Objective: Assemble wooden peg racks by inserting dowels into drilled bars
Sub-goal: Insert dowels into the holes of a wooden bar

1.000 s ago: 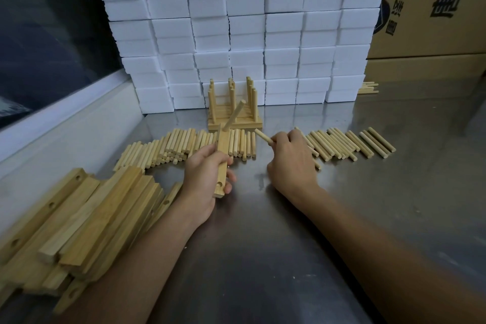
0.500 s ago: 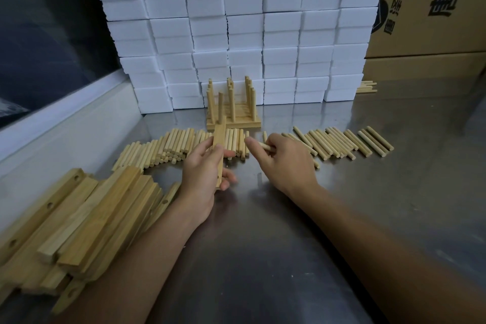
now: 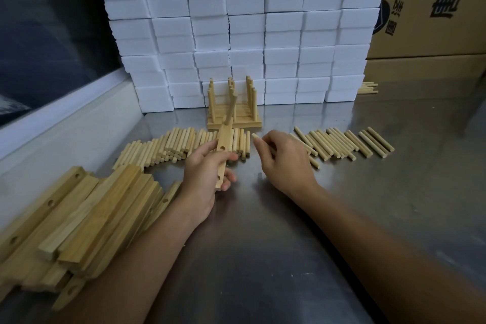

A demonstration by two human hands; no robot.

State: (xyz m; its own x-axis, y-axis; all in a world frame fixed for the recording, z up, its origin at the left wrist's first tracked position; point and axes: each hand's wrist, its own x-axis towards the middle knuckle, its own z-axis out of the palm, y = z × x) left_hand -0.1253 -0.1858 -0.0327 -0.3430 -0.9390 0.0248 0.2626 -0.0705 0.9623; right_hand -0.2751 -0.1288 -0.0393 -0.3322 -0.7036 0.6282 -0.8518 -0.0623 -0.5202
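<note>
My left hand (image 3: 203, 169) grips a drilled wooden bar (image 3: 225, 144) that points away from me, holes facing up. One dowel (image 3: 231, 106) stands tilted in the bar's far end. My right hand (image 3: 282, 159) holds a loose dowel (image 3: 255, 137), its tip showing just right of the bar. Rows of loose dowels lie on the steel table behind both hands, one row on the left (image 3: 168, 146) and one on the right (image 3: 342, 143). Finished peg racks (image 3: 234, 102) are stacked at the back.
A pile of drilled bars (image 3: 79, 218) lies at my left forearm. White foam blocks (image 3: 236, 29) form a wall behind the racks. Cardboard boxes (image 3: 431, 16) stand at the back right, with a few dowels (image 3: 368, 87) at their foot. A window ledge (image 3: 65, 110) borders the table's left side.
My right hand lifted a dowel from the right row and carried it left toward the bar. My left hand turned the bar, so its holes now face up.
</note>
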